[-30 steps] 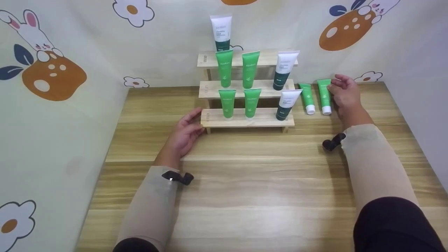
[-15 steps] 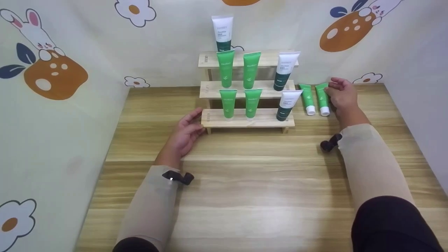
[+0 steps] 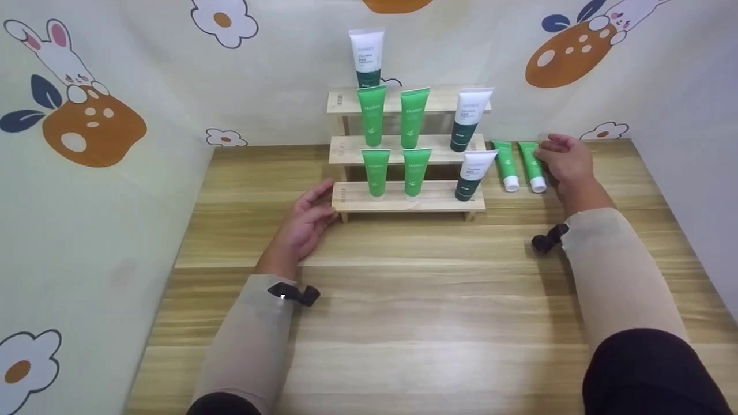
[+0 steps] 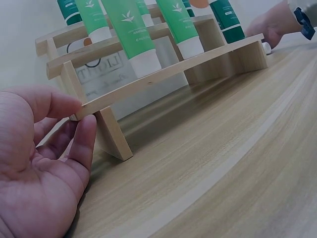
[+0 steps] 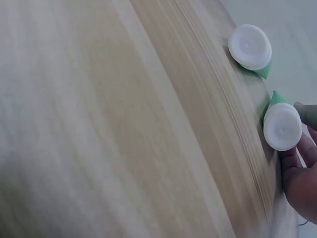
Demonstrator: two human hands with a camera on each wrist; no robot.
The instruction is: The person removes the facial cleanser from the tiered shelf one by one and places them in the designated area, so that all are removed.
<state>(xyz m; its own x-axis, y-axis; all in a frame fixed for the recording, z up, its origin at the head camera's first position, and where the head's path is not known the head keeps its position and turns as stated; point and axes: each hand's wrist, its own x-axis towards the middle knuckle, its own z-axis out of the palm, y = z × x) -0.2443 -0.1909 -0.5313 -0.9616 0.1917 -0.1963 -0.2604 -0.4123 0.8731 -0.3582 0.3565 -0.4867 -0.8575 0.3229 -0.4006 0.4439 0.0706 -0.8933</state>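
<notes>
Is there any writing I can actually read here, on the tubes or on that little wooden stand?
No text here can be read with certainty.
Green tubes: a small printed word and a leaf mark, too blurred to read.
White-and-dark-green tubes: small print lines, too small to read.
Wooden stand: large pale letters behind the bottom slat, partly hidden, unreadable.

The tabletop lies open in front of the stepped wooden rack, a broad stretch between the two forearms. To the rack's right, two green tubes lie side by side, leaving only a narrow strip between them and the rack's end, with the right hand touching the outer one. The left hand blocks the rack's left end, and patterned walls close in the left, back and right.
</notes>
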